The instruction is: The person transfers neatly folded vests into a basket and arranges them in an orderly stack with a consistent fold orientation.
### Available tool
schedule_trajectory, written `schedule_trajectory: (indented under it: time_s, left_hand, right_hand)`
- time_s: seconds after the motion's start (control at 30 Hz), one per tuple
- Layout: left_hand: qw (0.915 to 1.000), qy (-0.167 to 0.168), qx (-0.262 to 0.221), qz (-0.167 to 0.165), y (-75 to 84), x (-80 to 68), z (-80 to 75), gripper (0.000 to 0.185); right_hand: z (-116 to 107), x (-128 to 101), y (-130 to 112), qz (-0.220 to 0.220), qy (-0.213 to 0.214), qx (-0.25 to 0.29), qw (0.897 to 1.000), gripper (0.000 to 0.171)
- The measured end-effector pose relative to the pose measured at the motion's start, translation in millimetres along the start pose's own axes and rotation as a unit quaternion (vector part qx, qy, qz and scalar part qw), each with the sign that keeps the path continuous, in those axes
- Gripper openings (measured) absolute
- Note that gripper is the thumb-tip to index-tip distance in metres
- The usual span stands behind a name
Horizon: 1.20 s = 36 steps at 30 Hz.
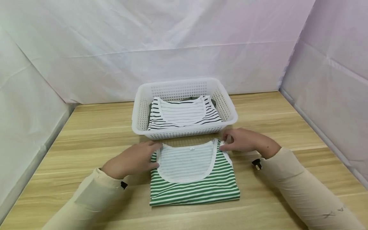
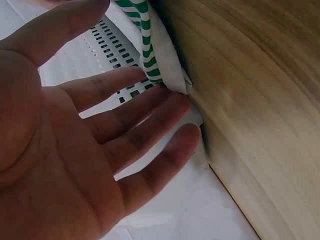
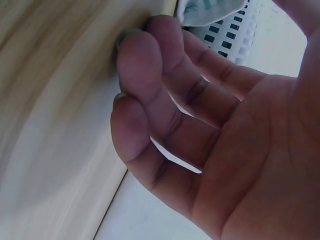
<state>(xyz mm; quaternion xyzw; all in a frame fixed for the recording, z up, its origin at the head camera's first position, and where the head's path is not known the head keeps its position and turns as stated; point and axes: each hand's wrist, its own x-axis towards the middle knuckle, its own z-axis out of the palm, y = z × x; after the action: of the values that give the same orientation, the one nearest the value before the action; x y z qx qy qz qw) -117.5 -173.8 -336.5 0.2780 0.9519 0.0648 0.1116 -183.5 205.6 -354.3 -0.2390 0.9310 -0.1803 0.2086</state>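
A folded green-and-white striped top [image 1: 195, 191] lies flat on the table, its wide white neckline facing up. My left hand [image 1: 135, 159] touches its upper left shoulder, thumb and index finger apart. In the left wrist view, the fingers [image 2: 145, 135] are spread and gently bent, with tips against the striped edge [image 2: 150, 55]. At the upper right shoulder is my right hand [image 1: 244, 140], thumb at the strap and index finger bent by the edge. The right wrist view shows bent fingers [image 3: 140, 65] close to the tabletop beside a bit of the top [image 3: 210, 11]; its thumb tip is out of view.
Behind the top stands a white perforated basket [image 1: 138, 108]. Inside it lies a folded black-and-white striped top [image 1: 184, 119] over dark cloth. The wooden table [image 1: 95, 134] is bounded by white sheets [image 1: 172, 48] at the back and sides.
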Motion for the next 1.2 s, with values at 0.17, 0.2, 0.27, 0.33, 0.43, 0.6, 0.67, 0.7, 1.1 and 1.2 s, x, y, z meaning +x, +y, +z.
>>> schedule_trajectory:
  time_s: [0.17,0.2,0.27,0.33,0.43,0.6,0.67,0.7,1.1,1.2]
  left_hand:
    - [0.9999,0.008,0.008,-0.009,-1.3,3.4,4.2,0.065]
    - [0.9999,0.008,0.008,-0.012,-1.4,3.9,4.9,0.066]
    - [0.9998,0.008,0.009,-0.016,-1.4,5.3,6.5,0.067]
    - [0.9997,0.007,0.011,-0.02,-1.3,6.7,7.8,0.07]
    - [0.9996,0.004,0.013,-0.025,-1.1,8.9,9.1,0.072]
    - [0.9995,0.005,0.006,-0.031,-3.1,11.4,10.9,0.068]
    - [0.9994,0.009,0.001,-0.032,-4.7,12.4,11.4,0.066]
    - [0.9994,0.011,-0.001,-0.032,-5.6,13.0,11.6,0.064]
    - [0.9951,-0.012,-0.088,-0.043,-8.9,15.1,11.7,0.04]
    - [0.9927,-0.02,-0.109,-0.046,-9.0,14.7,13.7,0.031]
  right_hand:
    - [2,2,-3,-0.018,0.002,0.001,1.0,0.054]
    - [3,3,-3,-0.02,0.004,0.003,1.0,0.052]
    - [5,3,-3,-0.021,0.008,0.003,1.0,0.049]
    - [8,4,-3,-0.022,0.012,0.004,1.0,0.047]
    - [11,5,-3,-0.027,0.016,0.01,0.999,0.042]
    - [14,8,-2,-0.044,0.021,0.018,0.999,0.036]
    - [14,9,-2,-0.05,0.023,0.018,0.998,0.034]
    - [14,9,-2,-0.052,0.024,0.019,0.998,0.034]
    - [14,4,-10,-0.061,0.001,0.027,0.998,0.026]
    - [15,3,-12,-0.058,-0.004,0.03,0.998,0.025]
